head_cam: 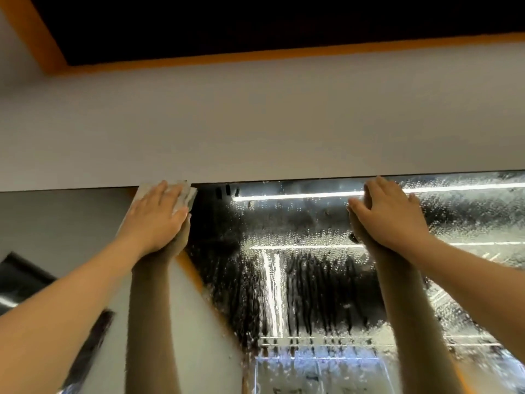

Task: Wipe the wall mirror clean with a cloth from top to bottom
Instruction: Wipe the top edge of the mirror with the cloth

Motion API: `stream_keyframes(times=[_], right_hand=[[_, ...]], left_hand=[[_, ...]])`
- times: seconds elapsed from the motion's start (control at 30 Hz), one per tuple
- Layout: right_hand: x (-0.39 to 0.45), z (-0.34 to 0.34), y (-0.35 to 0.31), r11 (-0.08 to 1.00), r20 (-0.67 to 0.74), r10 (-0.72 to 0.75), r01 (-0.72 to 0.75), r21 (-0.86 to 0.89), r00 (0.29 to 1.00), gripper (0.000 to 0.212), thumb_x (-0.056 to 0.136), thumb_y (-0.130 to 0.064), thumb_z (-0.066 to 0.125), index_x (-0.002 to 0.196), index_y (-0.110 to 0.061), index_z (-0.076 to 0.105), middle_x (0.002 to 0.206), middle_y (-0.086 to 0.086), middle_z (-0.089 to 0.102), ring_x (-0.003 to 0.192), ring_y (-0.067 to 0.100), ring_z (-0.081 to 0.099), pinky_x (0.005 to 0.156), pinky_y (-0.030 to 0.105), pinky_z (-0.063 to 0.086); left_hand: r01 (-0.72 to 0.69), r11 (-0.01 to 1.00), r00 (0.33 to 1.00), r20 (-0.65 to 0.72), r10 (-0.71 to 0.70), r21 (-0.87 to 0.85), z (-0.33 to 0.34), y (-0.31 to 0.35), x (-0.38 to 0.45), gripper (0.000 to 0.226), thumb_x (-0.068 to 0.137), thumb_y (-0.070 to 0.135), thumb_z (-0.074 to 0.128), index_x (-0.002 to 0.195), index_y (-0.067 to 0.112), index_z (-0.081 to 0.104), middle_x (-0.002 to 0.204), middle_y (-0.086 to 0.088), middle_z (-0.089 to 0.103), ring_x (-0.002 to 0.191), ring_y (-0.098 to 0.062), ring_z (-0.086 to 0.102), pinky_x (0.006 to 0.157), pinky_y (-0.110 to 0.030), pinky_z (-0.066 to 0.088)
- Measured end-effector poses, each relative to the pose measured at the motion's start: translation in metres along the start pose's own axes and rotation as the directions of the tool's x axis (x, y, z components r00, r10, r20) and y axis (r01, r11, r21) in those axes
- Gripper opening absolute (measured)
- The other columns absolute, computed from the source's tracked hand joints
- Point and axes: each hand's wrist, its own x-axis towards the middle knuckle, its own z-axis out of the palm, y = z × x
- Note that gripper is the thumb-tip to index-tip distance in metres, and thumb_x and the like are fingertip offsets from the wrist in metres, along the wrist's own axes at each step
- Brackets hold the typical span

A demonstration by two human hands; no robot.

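Note:
The wall mirror point(298, 265) fills the lower part of the view, its top edge running under a grey wall band. Its middle and right are covered in water droplets and streaks. My left hand point(159, 214) lies flat with straight fingers on a pale grey cloth point(184, 197), pressing it against the mirror's top edge at the left. My right hand point(389, 211) rests flat on the wet glass near the top edge, fingers straight, holding nothing. Both arms are reflected in the glass below the hands.
The grey wall band point(255, 123) sits directly above the mirror. Higher up, an orange-trimmed dark ceiling recess point(255, 24) spans the view. Reflected strip lights point(298, 196) glare across the wet glass. The mirror's left portion reflects grey surfaces without droplets.

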Motion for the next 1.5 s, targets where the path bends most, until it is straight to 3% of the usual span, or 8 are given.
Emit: stream_keyframes(times=[0.4, 0.63, 0.8, 0.97, 1.1, 1.17, 1.4, 1.5], right_hand=[[0.001, 0.002, 0.002, 1.000, 0.009, -0.005, 0.005, -0.018, 1.000, 0.065, 0.101, -0.051, 0.026, 0.154, -0.014, 0.020, 0.163, 0.005, 0.011, 0.150, 0.021, 0.007, 0.119, 0.048, 0.008], [-0.001, 0.002, 0.000, 1.000, -0.009, -0.001, 0.001, -0.014, 1.000, 0.063, 0.101, -0.050, 0.027, 0.153, -0.014, 0.024, 0.162, 0.005, 0.016, 0.149, 0.021, 0.011, 0.118, 0.047, 0.010], [0.000, 0.003, 0.001, 1.000, 0.001, -0.002, 0.002, -0.018, 1.000, 0.063, 0.101, -0.050, 0.028, 0.153, -0.015, 0.024, 0.162, 0.004, 0.016, 0.149, 0.021, 0.012, 0.118, 0.047, 0.011], [0.000, 0.004, 0.001, 1.000, 0.000, 0.003, -0.003, -0.025, 1.000, 0.063, 0.100, -0.051, 0.027, 0.152, -0.015, 0.026, 0.161, 0.004, 0.017, 0.148, 0.022, 0.014, 0.119, 0.048, 0.013], [-0.001, 0.003, 0.002, 1.000, 0.003, 0.003, -0.003, -0.029, 1.000, 0.064, 0.101, -0.052, 0.025, 0.153, -0.015, 0.022, 0.162, 0.004, 0.013, 0.149, 0.022, 0.010, 0.119, 0.047, 0.010], [0.000, 0.002, 0.002, 1.000, 0.006, 0.006, -0.006, -0.031, 1.000, 0.064, 0.101, -0.051, 0.025, 0.154, -0.015, 0.021, 0.162, 0.004, 0.012, 0.149, 0.022, 0.009, 0.119, 0.047, 0.010], [0.000, 0.002, 0.001, 1.000, 0.014, 0.006, -0.005, -0.024, 1.000, 0.064, 0.101, -0.050, 0.027, 0.154, -0.014, 0.021, 0.163, 0.004, 0.012, 0.150, 0.022, 0.008, 0.119, 0.047, 0.009], [-0.001, 0.003, 0.002, 1.000, 0.016, 0.003, -0.003, -0.022, 1.000, 0.063, 0.101, -0.050, 0.029, 0.153, -0.014, 0.024, 0.162, 0.004, 0.013, 0.149, 0.022, 0.009, 0.119, 0.047, 0.009]], left_hand=[[0.140, 0.988, 0.989, 0.038, -0.143, 0.068, 0.004, 0.035, 0.000, 0.057, 0.103, 0.043, 0.023, 0.156, 0.028, 0.008, 0.164, -0.002, 0.001, 0.150, -0.024, 0.000, 0.119, -0.048, 0.006], [-0.068, 0.997, 0.995, 0.070, 0.065, 0.036, 0.015, 0.109, -0.005, 0.059, 0.103, 0.048, 0.019, 0.156, 0.028, 0.001, 0.163, -0.001, -0.007, 0.150, -0.024, -0.008, 0.119, -0.046, -0.003], [-0.180, 0.973, 0.980, 0.109, 0.166, 0.143, 0.025, 0.059, 0.016, 0.065, 0.097, 0.052, 0.000, 0.156, 0.026, -0.004, 0.164, -0.003, -0.006, 0.150, -0.023, -0.009, 0.121, -0.048, 0.002], [0.028, 0.992, 0.999, 0.039, -0.033, 0.122, 0.019, 0.016, 0.017, 0.061, 0.098, 0.045, 0.005, 0.156, 0.024, 0.001, 0.164, -0.004, 0.004, 0.150, -0.021, -0.003, 0.121, -0.045, 0.002], [0.243, 0.969, 0.967, 0.065, -0.245, 0.043, 0.009, 0.049, 0.005, 0.059, 0.105, 0.040, 0.017, 0.156, 0.014, 0.001, 0.163, -0.008, -0.005, 0.150, -0.025, -0.006, 0.119, -0.043, -0.001], [0.266, 0.963, 0.961, 0.062, -0.268, 0.044, 0.008, 0.071, 0.001, 0.060, 0.105, 0.039, 0.017, 0.156, 0.012, 0.000, 0.163, -0.010, -0.007, 0.150, -0.027, -0.007, 0.119, -0.043, -0.001], [0.023, 0.999, 0.997, 0.079, -0.026, 0.035, 0.024, 0.176, -0.004, 0.061, 0.104, 0.039, 0.013, 0.155, 0.011, -0.006, 0.162, -0.011, -0.012, 0.149, -0.028, -0.012, 0.119, -0.045, -0.005], [-0.041, 0.999, 0.996, 0.081, 0.040, 0.016, 0.026, 0.183, -0.005, 0.062, 0.104, 0.041, 0.012, 0.155, 0.012, -0.005, 0.162, -0.009, -0.012, 0.149, -0.026, -0.012, 0.118, -0.043, -0.007]])
